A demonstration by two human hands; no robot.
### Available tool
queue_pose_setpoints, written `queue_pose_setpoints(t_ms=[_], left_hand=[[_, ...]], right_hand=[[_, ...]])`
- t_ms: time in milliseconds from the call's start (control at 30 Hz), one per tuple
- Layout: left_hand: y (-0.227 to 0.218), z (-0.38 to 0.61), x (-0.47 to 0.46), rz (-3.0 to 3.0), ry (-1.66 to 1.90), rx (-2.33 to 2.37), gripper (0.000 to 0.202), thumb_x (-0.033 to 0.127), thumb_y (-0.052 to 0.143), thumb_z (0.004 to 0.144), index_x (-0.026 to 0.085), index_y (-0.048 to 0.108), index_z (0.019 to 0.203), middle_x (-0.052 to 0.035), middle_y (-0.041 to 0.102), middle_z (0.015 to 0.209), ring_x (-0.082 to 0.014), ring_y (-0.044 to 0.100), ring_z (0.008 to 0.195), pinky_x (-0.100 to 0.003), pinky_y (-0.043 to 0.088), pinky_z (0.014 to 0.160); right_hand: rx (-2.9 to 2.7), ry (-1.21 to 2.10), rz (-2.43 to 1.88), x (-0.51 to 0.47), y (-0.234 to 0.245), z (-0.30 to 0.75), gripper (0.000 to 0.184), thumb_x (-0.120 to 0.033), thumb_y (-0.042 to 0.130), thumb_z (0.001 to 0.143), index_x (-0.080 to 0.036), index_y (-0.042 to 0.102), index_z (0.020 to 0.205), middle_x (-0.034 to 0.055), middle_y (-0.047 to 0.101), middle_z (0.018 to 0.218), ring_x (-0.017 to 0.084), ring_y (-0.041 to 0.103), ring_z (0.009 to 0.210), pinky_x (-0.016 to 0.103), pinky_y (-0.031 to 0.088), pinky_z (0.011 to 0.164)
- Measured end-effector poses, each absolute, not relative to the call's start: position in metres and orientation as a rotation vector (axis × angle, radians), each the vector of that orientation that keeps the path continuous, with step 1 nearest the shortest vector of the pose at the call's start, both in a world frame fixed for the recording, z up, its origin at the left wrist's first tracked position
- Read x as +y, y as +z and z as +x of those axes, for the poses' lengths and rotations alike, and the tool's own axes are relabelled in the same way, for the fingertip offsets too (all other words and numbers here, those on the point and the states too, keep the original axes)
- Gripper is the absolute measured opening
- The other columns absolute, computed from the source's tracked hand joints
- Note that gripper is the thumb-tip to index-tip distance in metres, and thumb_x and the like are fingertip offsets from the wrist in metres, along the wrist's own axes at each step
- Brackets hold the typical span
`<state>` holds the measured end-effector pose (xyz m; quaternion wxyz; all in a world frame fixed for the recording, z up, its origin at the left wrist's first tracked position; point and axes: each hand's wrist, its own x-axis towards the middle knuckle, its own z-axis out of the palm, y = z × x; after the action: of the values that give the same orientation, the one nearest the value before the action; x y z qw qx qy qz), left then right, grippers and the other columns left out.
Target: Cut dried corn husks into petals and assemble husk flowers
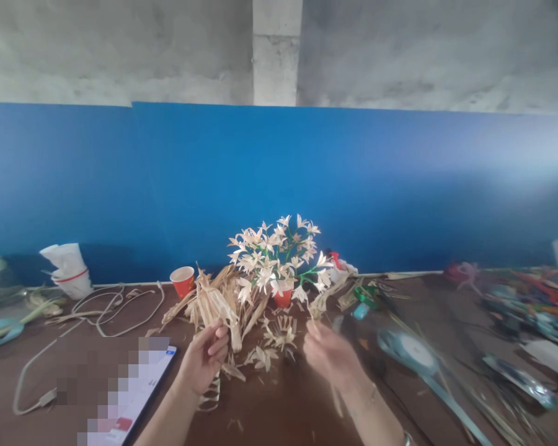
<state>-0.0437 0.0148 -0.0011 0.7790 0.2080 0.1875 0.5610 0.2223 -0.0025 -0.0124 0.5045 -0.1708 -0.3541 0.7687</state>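
Note:
My right hand (328, 354) is closed in a pinch on a thin pale strip of dried husk (311, 311), whose tip pokes up above the fingers. My left hand (206, 358) has its fingers curled together in front of the husk pile; what they hold, if anything, is hidden. Behind both hands stands a bunch of cream husk flowers (279, 254) on green stems, in a red cup (283, 299). Loose husk flowers (279, 332) lie on the brown table (265, 409) between my hands. A heap of dried husks (214, 297) is just beyond my left hand.
Left are a phone (139, 384), white cable (103, 313), red paper cup (182, 282) and stacked white cups (71, 275). To the right lie a light-blue ribbon roll (411, 352), a shiny metallic tool (523, 379) and colourful clutter (549, 300). A blue partition (242, 167) stands behind.

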Motion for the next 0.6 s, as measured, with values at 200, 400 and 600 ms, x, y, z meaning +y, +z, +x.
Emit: queue_pose_setpoints(t_ms=[200,400,600], left_hand=[[-0.005,-0.030,0.010,0.695,1.071,0.661,0.026,0.028,0.069,0.066,0.014,0.047,0.061,0.0064,0.045,0.050,0.0011,0.027,0.034,-0.012,0.017,0.033],[-0.005,-0.020,0.013,0.854,1.412,1.119,0.038,0.041,0.069,0.061,0.016,0.043,0.051,0.0081,0.039,0.039,-0.0004,0.023,0.032,-0.015,0.011,0.032],[-0.002,-0.006,-0.002,1.162,1.022,1.007,0.037,0.044,0.070,0.060,0.014,0.060,0.078,0.0013,0.061,0.062,-0.0009,0.030,0.033,-0.017,0.020,0.034]], right_hand=[[-1.114,1.888,-0.569,-0.011,-0.017,0.188,0.012,-0.016,0.062,0.065,-0.016,0.050,0.066,-0.0026,0.055,0.055,0.005,0.041,0.041,0.017,0.021,0.039],[-1.071,1.760,-0.787,-0.015,-0.015,0.173,0.015,-0.018,0.066,0.062,-0.016,0.051,0.065,-0.0072,0.046,0.048,0.004,0.037,0.042,0.017,0.019,0.039],[-1.132,1.481,-0.953,-0.017,-0.017,0.159,0.016,-0.027,0.065,0.065,-0.017,0.052,0.066,-0.0070,0.045,0.049,0.005,0.034,0.042,0.018,0.023,0.041]])
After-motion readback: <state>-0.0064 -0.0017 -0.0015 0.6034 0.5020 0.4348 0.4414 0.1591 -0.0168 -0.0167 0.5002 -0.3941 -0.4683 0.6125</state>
